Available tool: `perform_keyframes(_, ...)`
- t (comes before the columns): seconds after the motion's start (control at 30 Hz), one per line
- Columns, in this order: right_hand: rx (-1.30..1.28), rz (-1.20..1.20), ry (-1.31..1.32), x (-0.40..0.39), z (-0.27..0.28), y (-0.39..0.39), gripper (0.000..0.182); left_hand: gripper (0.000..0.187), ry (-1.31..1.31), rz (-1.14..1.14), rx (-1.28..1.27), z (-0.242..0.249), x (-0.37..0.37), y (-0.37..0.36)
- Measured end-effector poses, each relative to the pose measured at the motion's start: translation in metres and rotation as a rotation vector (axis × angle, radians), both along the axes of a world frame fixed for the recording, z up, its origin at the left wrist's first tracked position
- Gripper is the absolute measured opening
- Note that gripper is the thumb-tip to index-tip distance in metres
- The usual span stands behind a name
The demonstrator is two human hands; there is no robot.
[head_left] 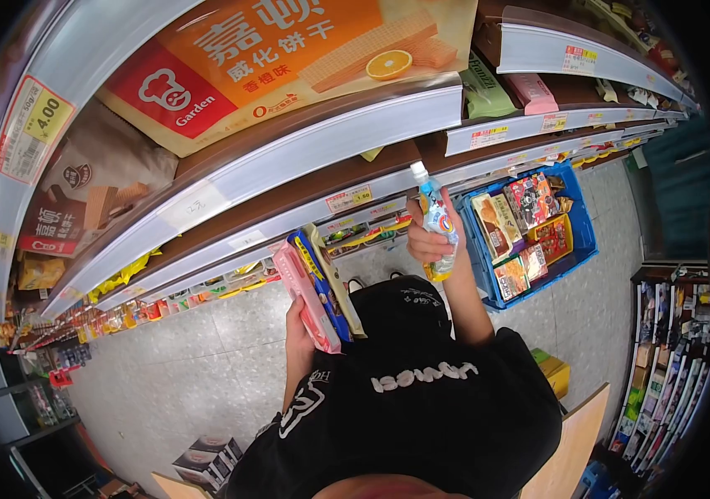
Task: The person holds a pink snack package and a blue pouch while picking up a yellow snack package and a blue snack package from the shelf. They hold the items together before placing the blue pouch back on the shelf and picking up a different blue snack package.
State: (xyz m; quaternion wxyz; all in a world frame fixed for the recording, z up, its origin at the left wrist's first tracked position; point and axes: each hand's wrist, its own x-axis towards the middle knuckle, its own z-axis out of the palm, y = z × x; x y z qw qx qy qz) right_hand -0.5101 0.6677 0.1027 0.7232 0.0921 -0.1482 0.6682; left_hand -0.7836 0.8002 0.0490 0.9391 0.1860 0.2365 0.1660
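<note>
My left hand [299, 337] is wrapped round a stack of flat snack packs held on edge. The nearest is a pink pack [303, 295], then a blue and yellow pack [322, 283], then a cream-coloured pack [340, 291]. My right hand [431, 241] grips a spouted drink pouch [438, 214] with a white cap and a blue and clear body, tilted slightly with the cap up. The pouch is held in front of the shelf edges, left of a blue crate [592, 229].
Large wafer packs [288, 66] fill the upper shelf [372, 116], with price labels along its edge. Snack packs and boxes [530, 200] lie in the blue crate on the tiled floor [205, 366]. A yellow box [553, 372] and a wooden board [575, 441] are at my right.
</note>
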Motion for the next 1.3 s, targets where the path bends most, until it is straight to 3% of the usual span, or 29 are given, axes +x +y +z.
perform_keyframes(0.07,-0.054,-0.020,-0.019,0.001,0.002,-0.002,0.057,0.070,-0.010,-0.008,-0.012,-0.003,-0.002,0.000)
perform_keyframes(0.13,-0.412,-0.265,-0.165,0.002,0.003,-0.003,0.052,0.070,-0.022,-0.014,-0.023,-0.005,-0.003,0.001)
perform_keyframes(0.17,-0.412,-0.264,-0.166,-0.001,0.008,-0.001,0.052,0.070,-0.011,-0.004,-0.022,-0.004,-0.003,-0.001)
perform_keyframes(0.23,-0.942,-0.778,-0.817,-0.004,0.019,0.008,0.045,0.070,-0.005,0.005,-0.018,-0.002,-0.001,0.002)
perform_keyframes(0.27,-0.941,-0.778,-0.819,-0.002,0.017,0.010,0.045,0.071,-0.004,0.001,-0.023,0.000,-0.001,0.003)
perform_keyframes(0.33,-0.906,-1.101,-1.331,0.003,0.010,0.014,0.037,0.071,-0.009,0.004,-0.028,-0.001,0.000,0.003)
perform_keyframes(0.7,-0.995,-1.122,-1.425,0.004,0.017,0.017,0.039,0.073,-0.049,0.035,-0.032,-0.014,-0.006,0.007)
perform_keyframes(0.97,-1.156,-1.091,-1.814,0.005,0.039,0.013,0.045,0.072,-0.029,0.045,-0.060,-0.004,-0.004,0.002)
perform_keyframes(1.07,-1.164,-1.014,-1.794,0.003,0.048,0.011,0.042,0.073,-0.063,0.043,-0.105,-0.003,-0.004,-0.002)
perform_keyframes(1.3,-1.123,-1.101,-1.760,0.002,0.036,0.011,0.045,0.065,-0.020,0.012,-0.007,-0.002,-0.001,-0.014)
